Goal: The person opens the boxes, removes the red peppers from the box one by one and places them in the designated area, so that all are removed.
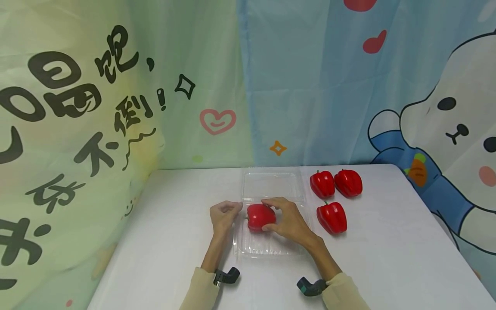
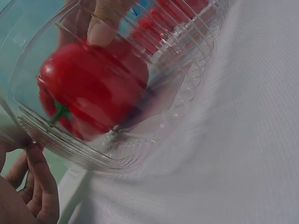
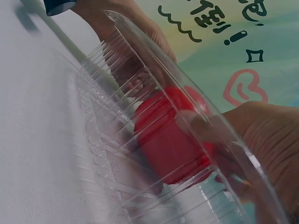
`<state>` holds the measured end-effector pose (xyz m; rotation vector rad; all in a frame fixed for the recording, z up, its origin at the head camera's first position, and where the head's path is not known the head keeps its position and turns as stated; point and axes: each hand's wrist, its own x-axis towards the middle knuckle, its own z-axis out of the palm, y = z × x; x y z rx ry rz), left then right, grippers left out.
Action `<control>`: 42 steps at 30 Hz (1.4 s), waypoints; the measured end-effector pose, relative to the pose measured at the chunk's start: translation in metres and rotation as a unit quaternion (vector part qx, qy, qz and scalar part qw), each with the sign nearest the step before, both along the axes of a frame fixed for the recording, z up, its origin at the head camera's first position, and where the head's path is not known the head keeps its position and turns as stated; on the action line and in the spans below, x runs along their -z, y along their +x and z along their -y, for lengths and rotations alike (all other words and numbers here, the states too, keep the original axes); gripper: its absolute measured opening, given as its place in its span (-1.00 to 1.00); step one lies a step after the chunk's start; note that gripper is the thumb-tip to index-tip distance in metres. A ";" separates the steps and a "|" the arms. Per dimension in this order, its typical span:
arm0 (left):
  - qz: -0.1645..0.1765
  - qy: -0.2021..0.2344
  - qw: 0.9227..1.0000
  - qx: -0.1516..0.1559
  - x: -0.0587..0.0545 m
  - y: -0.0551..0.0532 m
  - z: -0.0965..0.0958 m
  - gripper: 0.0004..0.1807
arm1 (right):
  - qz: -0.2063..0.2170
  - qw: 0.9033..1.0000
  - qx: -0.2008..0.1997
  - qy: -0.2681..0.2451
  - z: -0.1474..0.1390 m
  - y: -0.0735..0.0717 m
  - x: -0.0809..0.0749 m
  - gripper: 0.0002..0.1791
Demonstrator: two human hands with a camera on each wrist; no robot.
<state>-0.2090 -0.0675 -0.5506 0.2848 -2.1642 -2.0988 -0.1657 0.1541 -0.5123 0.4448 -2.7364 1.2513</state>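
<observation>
A clear plastic clamshell box (image 1: 252, 249) stands on the white table with its lid (image 1: 271, 183) folded back toward the curtain. My right hand (image 1: 290, 219) grips a red bell pepper (image 1: 258, 217) between thumb and fingers, inside the box's base; the pepper lies on its side, green stem pointing left. At the left rim, my left hand (image 1: 226, 217) pinches the plastic edge between thumb and forefinger. Through the see-through wall, the left wrist view shows the pepper (image 2: 93, 88) and its stem. Ribbed plastic stands in front of the pepper (image 3: 173, 140) in the right wrist view.
Right of the box lie three more red bell peppers: one nearer me (image 1: 332, 218), two side by side farther back, a left one (image 1: 322, 184) and a right one (image 1: 348, 183). A printed curtain (image 1: 286, 86) hangs behind the table (image 1: 387, 258).
</observation>
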 end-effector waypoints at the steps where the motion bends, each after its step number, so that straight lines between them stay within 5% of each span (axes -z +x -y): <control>1: 0.000 -0.002 1.000 0.000 0.000 0.000 0.000 -0.79 | 0.003 1.000 -0.001 -0.001 0.000 0.000 0.000 -0.13; 22: 0.011 -0.030 0.999 -0.007 0.004 0.002 -0.001 -0.80 | 0.065 0.998 -0.011 0.018 -0.001 0.008 -0.001 -0.09; 42: 0.014 -0.018 1.000 -0.010 0.001 0.003 -0.003 -0.82 | 0.054 0.998 -0.015 -0.038 -0.008 0.010 -0.004 -0.10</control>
